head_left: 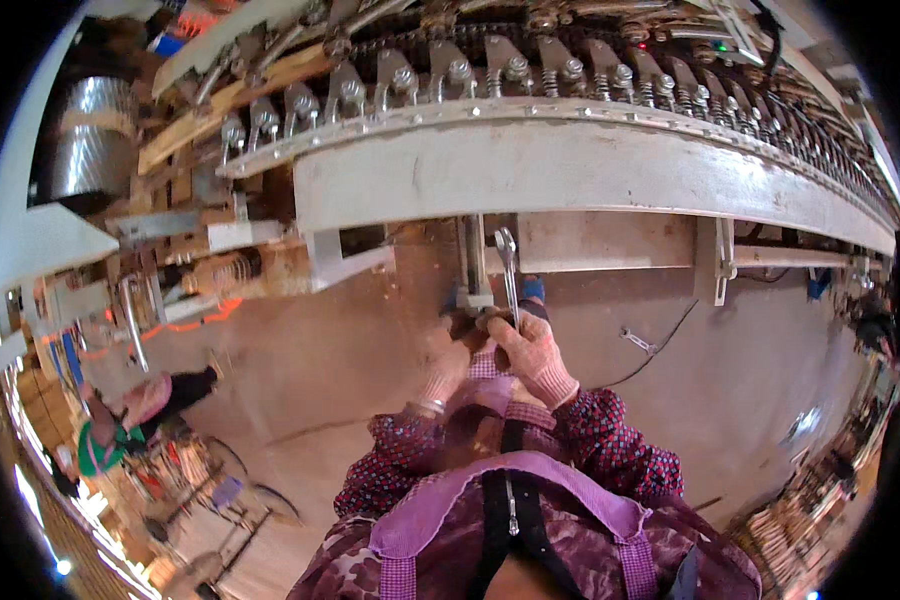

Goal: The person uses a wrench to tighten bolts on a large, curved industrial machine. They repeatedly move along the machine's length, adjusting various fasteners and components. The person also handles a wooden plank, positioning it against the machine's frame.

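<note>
Both of my hands wear pale gloves and are close together in front of my body, below the machine's white beam [590,170]. My right hand [533,352] is closed around a shiny metal wrench [509,270], whose ring end points up toward the beam. Just left of the wrench, a metal bar [474,250] runs down from under the beam to a small block [474,299]. My left hand [448,362] is at that block, its fingers bent inward against a dark part. What those fingers grip is hidden.
A row of springs and levers [460,72] lines the machine's top. At left stand a metal roller [92,140] and a wheeled cart [205,490] near a person in a green garment [105,445]. A cable [660,350] lies on the floor; stacked wood [800,530] is at lower right.
</note>
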The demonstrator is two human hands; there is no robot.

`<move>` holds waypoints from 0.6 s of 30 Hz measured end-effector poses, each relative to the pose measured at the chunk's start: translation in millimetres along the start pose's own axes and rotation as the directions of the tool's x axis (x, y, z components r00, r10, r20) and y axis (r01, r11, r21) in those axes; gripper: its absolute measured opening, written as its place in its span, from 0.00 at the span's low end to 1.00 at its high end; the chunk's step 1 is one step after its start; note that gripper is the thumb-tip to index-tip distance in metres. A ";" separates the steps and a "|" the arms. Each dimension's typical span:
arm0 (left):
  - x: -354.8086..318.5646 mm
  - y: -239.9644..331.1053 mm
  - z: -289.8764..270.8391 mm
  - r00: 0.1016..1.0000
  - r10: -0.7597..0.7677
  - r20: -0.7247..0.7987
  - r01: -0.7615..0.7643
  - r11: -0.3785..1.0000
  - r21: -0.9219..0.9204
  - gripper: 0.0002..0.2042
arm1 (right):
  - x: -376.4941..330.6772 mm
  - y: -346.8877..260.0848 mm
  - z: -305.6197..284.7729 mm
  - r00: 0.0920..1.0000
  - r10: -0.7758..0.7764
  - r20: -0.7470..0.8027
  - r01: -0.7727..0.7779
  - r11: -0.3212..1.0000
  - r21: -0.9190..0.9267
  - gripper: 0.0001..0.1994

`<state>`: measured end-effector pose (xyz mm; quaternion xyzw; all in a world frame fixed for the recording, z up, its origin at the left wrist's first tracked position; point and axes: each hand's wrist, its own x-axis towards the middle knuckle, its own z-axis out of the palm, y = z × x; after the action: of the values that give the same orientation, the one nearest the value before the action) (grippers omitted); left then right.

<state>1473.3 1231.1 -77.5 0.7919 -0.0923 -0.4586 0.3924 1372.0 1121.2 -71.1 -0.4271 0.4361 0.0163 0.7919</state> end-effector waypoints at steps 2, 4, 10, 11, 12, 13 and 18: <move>2.9 -50.6 27.3 0.998 0.034 -0.061 -0.049 0.965 -0.257 0.13 | -3.3 -5.5 -3.5 0.999 0.012 0.050 -0.009 0.998 -0.068 0.13; 0.9 -54.2 40.5 0.991 0.111 -0.078 -0.129 0.948 -0.290 0.14 | -2.1 -5.9 -3.1 0.999 0.017 0.045 -0.015 0.998 -0.059 0.12; -15.6 -42.8 21.8 0.969 0.216 -0.119 -0.245 0.887 -0.392 0.13 | 0.5 -14.4 -12.0 0.996 0.029 0.089 -0.024 0.998 -0.058 0.11; -14.9 -37.8 17.4 0.976 0.194 -0.102 -0.219 0.880 -0.422 0.13 | -0.5 -17.3 -11.1 0.994 0.043 0.098 -0.038 0.998 -0.053 0.11; -15.2 -34.4 14.1 0.982 0.168 -0.085 -0.188 0.871 -0.454 0.13 | -0.3 -16.4 -11.1 0.995 0.046 0.092 -0.039 0.996 -0.079 0.11; -7.5 -37.2 14.9 1.000 0.023 -0.018 -0.029 0.812 -0.583 0.13 | 0.9 -15.8 -11.0 0.995 0.046 0.088 -0.037 0.994 -0.107 0.11; -4.5 -20.0 5.7 0.954 0.287 -0.086 -0.298 0.933 -0.202 0.12 | 4.9 -8.2 -6.6 0.998 0.021 0.051 -0.017 0.997 -0.076 0.13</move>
<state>1461.9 1243.8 -90.2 0.7352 -0.1488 -0.3804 0.5410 1373.9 1109.8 -70.8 -0.4519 0.4185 0.0515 0.7861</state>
